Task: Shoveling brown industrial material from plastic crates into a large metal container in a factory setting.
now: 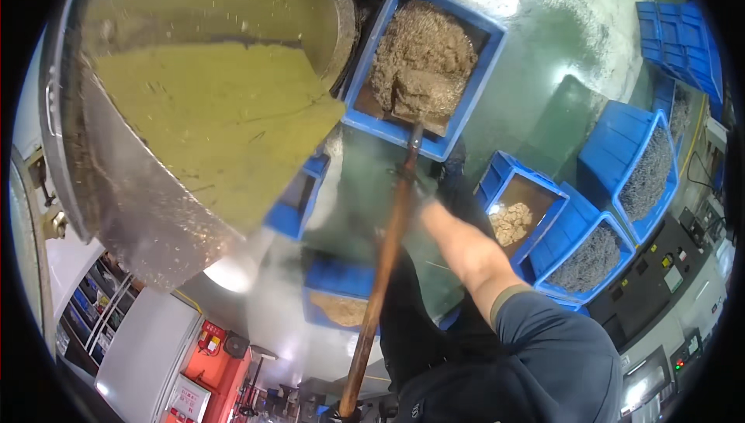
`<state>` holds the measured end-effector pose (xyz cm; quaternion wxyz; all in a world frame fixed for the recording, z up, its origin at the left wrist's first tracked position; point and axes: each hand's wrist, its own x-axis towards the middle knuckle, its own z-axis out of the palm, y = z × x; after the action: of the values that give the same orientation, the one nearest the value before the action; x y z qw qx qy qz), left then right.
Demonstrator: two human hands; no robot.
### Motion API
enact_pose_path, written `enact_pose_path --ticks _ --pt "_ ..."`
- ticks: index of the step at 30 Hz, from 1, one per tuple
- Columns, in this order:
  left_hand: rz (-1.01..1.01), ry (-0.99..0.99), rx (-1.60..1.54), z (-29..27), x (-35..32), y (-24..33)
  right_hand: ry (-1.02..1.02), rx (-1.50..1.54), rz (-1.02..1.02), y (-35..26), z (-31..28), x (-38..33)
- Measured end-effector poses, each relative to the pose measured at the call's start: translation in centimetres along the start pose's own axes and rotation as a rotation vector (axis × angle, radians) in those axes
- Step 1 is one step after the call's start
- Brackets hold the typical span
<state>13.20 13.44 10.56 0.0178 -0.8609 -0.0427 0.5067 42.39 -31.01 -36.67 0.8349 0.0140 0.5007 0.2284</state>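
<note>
A shovel with a long wooden handle slants from the lower edge up to a blue crate. Its blade lies inside the crate, loaded with and partly covered by wet, grey-brown granular material. My right hand, dark and somewhat blurred, is closed around the lower handle, just outside the crate's near rim. At the handle's upper end, my left hand shows as a dark shape wrapped around the wood, mostly cut off by the picture's lower edge.
A large round machine bowl with a yellow-green lining fills the upper left. Right of my legs, a blue bin holds pale lumps; tilted blue bins hold grey pieces. Another bin stands by my left leg. An orange-red cabinet is lower left.
</note>
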Motion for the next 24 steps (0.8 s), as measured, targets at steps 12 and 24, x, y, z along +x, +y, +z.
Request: enact_pose_path --ticks 12,24 --pt "-0.022 -0.154 -0.233 -0.8 0.9 -2.6 0.675 -0.352 -0.314 2.7 -2.1 3.2" --pt "-0.147 -0.297 -0.321 -7.1 1.8 3.1 0.487 -0.304 -0.121 -2.3 -1.3 4.8"
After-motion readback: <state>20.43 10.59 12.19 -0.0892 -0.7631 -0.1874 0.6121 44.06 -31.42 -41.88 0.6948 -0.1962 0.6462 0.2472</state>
